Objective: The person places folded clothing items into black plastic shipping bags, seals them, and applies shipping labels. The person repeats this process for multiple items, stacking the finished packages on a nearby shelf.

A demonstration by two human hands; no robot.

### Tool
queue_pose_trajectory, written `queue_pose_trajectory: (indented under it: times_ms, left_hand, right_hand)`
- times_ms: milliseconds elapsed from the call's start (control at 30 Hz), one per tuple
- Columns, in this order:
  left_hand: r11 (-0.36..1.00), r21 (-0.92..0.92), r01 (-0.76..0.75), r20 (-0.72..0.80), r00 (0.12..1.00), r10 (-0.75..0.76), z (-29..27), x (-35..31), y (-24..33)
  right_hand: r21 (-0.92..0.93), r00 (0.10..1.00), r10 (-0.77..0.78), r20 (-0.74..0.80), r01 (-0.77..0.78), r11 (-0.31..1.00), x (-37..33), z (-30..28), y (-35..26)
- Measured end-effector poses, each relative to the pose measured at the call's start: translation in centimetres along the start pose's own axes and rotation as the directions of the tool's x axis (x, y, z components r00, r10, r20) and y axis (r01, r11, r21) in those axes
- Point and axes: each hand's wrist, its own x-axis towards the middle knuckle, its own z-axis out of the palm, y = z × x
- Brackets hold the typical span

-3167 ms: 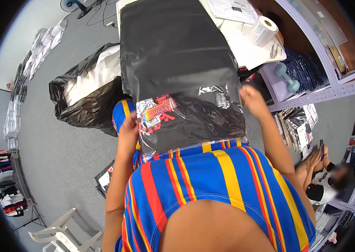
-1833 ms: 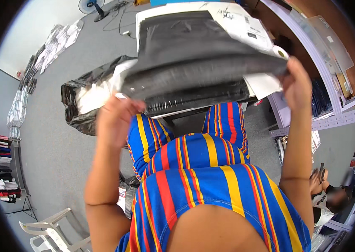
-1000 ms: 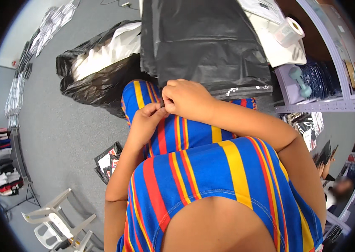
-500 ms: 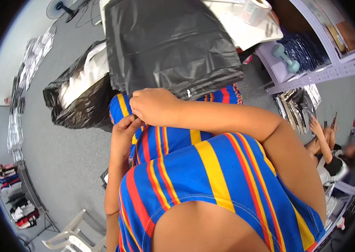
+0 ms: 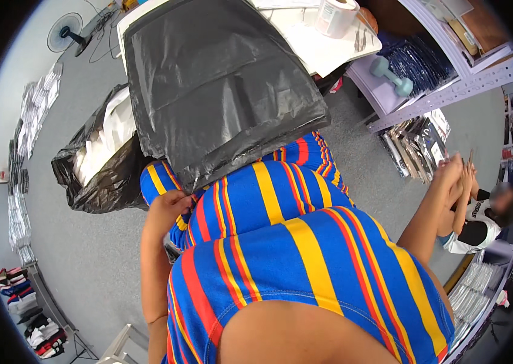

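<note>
A stack of flat black plastic bags (image 5: 220, 79) hangs over the white table's near edge toward my lap, its lower left corner drawn down to my left hand (image 5: 170, 209). The fingers of that hand are closed in a pinch at this corner. Out to the right, away from the bags, is my right hand (image 5: 448, 171), raised on an outstretched arm. It overlaps a seated person's hands in the picture, and its fingers are too small and blurred to make out. My blue striped clothing (image 5: 256, 194) lies under the bags' lower edge.
A black bag with white contents (image 5: 95, 158) stands on the floor at left. A label roll (image 5: 335, 17) sits on the white table (image 5: 311, 45). At right are a shelf with a dumbbell (image 5: 391, 77), packed garments (image 5: 411, 145) and a seated person (image 5: 472, 221).
My right hand has left the bag corner and swung far out to the right. My left hand stays at the corner. The view has shifted, and the bags' corner is drawn lower.
</note>
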Motion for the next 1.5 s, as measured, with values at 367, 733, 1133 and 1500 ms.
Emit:
queue_pose_trajectory:
  times_ms: [367,733,1133,1500]
  left_hand:
    - [0.118,0.040,-0.992,-0.443,0.088,0.892,-1.1,-3.0,19.4]
    - [0.907,0.368,-0.205,-0.812,0.404,0.421,-18.8,9.5,-1.6]
    - [0.882,0.435,0.180,-0.477,0.877,0.056,-26.7,6.8,-12.1]
    - [0.828,0.558,-0.046,-0.768,0.349,0.537,-26.6,7.2,-9.5]
  right_hand:
    - [0.787,-0.120,-0.841,0.527,0.442,0.431,-36.8,27.7,-16.2]
    - [0.646,-0.058,-0.697,0.714,0.438,0.625,-35.3,30.0,-13.7]
    - [-0.294,0.500,-0.200,0.842,0.738,0.608,-20.2,22.2,-0.3]
    - [-0.101,0.242,-0.256,0.936,0.880,0.464,-22.0,21.3,3.7]
